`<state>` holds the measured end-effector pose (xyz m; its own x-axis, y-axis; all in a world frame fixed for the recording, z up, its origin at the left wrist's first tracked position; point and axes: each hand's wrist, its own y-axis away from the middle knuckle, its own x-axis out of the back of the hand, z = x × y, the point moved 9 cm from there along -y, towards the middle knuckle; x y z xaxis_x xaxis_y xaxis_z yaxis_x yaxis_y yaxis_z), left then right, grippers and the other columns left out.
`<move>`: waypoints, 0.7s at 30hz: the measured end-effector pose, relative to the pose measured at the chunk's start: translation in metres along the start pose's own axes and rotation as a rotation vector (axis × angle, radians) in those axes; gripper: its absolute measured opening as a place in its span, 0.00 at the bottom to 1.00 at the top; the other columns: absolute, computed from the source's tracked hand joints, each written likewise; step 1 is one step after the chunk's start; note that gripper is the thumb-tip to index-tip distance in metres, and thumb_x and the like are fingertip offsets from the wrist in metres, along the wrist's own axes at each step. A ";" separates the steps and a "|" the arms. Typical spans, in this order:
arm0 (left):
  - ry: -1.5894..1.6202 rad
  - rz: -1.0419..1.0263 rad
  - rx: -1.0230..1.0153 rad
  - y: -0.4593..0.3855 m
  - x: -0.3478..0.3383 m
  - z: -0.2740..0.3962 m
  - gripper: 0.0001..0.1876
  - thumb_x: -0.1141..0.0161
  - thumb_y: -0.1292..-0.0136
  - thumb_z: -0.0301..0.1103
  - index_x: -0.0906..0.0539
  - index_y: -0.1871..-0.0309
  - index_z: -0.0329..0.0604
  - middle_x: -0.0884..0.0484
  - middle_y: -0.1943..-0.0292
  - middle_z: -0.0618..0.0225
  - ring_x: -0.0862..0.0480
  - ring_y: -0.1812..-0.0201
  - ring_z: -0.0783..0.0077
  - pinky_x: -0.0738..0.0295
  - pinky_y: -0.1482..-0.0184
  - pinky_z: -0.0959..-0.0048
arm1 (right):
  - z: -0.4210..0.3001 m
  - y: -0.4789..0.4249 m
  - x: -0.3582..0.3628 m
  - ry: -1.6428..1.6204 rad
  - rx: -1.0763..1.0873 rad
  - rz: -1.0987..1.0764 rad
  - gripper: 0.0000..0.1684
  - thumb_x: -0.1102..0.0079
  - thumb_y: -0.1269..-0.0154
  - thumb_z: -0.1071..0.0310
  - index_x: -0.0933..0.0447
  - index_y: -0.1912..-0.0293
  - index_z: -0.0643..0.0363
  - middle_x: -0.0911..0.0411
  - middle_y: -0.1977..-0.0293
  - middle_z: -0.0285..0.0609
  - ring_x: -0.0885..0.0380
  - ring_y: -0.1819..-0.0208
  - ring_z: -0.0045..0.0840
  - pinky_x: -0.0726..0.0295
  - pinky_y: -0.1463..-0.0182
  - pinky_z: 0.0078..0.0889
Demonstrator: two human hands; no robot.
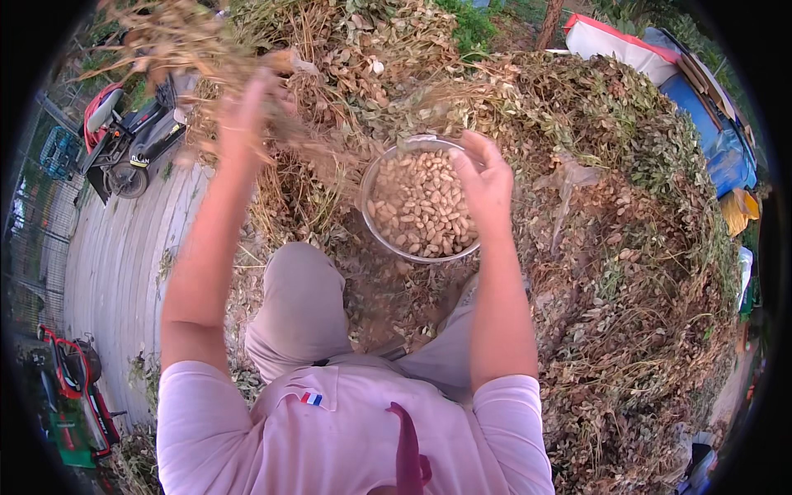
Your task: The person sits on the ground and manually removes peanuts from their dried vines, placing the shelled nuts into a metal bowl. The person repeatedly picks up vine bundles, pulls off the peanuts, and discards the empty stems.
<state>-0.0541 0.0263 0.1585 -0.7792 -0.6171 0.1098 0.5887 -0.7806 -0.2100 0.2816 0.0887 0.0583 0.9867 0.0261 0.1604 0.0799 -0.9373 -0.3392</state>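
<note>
My left hand, blurred by motion, grips a bunch of dried peanut plants whose stems and leaves fan out to the upper left. A round metal bowl stands between and beyond my knees, and unshelled peanuts cover its inside. Over the bowl's right rim is my right hand, its thumb and fingers apart with nothing visible between them. Whether that hand touches the rim cannot be made out.
Heaped dry plants surround the bowl, rising on the right and at the back. A scooter stands on the paved strip at left, with a red lawn mower lower down. A blue barrel is at upper right.
</note>
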 end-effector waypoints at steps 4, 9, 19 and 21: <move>-0.330 0.096 -0.128 -0.080 0.185 -0.020 0.22 0.36 0.45 0.39 0.21 0.52 0.32 0.16 0.61 0.60 0.17 0.61 0.67 0.21 0.56 0.66 | 0.073 0.006 -0.022 0.436 -0.135 -0.240 0.22 0.37 0.39 0.58 0.23 0.46 0.55 0.18 0.57 0.45 0.19 0.58 0.33 0.22 0.48 0.37; -1.141 0.468 -0.050 -0.075 0.428 -0.145 0.35 0.36 0.47 0.45 0.28 0.38 0.35 0.19 0.49 0.50 0.18 0.49 0.57 0.26 0.47 0.64 | 0.122 0.048 -0.108 0.876 -0.072 -0.590 0.25 0.35 0.43 0.58 0.25 0.45 0.49 0.24 0.50 0.43 0.26 0.46 0.36 0.27 0.43 0.42; -0.154 0.130 0.079 0.027 0.103 -0.127 0.22 0.43 0.36 0.30 0.27 0.39 0.32 0.24 0.42 0.52 0.24 0.41 0.62 0.30 0.39 0.68 | 0.161 0.044 -0.199 1.062 0.212 -0.642 0.32 0.49 0.40 0.71 0.36 0.35 0.46 0.31 0.41 0.45 0.35 0.37 0.43 0.39 0.35 0.51; 0.022 0.028 0.087 0.035 0.046 -0.103 0.22 0.42 0.36 0.30 0.27 0.40 0.32 0.23 0.42 0.53 0.24 0.41 0.63 0.29 0.40 0.70 | 0.165 0.038 -0.201 1.159 0.178 -0.643 0.21 0.48 0.43 0.73 0.25 0.48 0.52 0.22 0.56 0.44 0.25 0.50 0.37 0.29 0.46 0.45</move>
<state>-0.0920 -0.0193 0.0560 -0.7660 -0.6373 0.0839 0.6261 -0.7693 -0.1274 0.1094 0.1049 -0.1404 0.0851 0.0515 0.9950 0.5870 -0.8095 -0.0083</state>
